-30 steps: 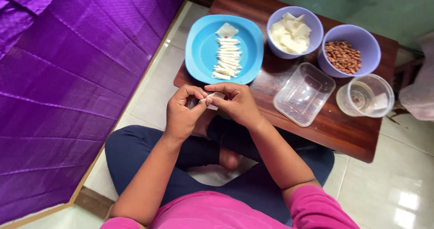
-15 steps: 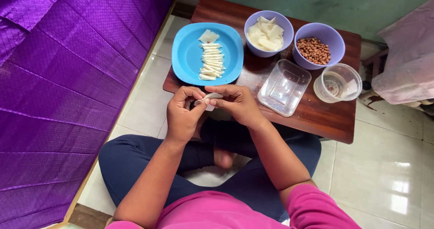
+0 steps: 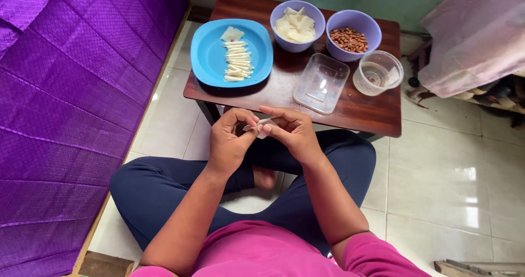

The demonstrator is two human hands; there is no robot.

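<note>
Head view, looking straight down on a person seated cross-legged on a pale tiled floor, in front of a low dark wooden table [image 3: 377,115].

Hands: left hand [image 3: 228,140] and right hand [image 3: 292,132] are raised together just in front of the near table edge, above the lap. Between them sits a small pale wrapper piece [image 3: 257,127]. Both hands are closed on it: the left fingers curl over its left end, and the right thumb and forefinger pinch its right end. The piece lies roughly level, spanning the gap between the two hands. Whether it is folded or rolled, I cannot tell; most of it is hidden by the fingers.

On the table, far side from the hands:
- blue plate [image 3: 210,58] at the left, holding a row of thin pale rolled sticks [image 3: 237,65] and one flat pale square [image 3: 232,33] above them.
- purple bowl [image 3: 280,39] of stacked pale wrappers [image 3: 297,27], centre.
- second purple bowl [image 3: 372,36] of brown peanuts [image 3: 348,39], just to its right.
- clear rectangular tub [image 3: 321,83], nearest the hands.
- clear round cup [image 3: 378,73], beside the tub on the right.

Purple cloth [image 3: 65,102] covers the left of the frame.
</note>
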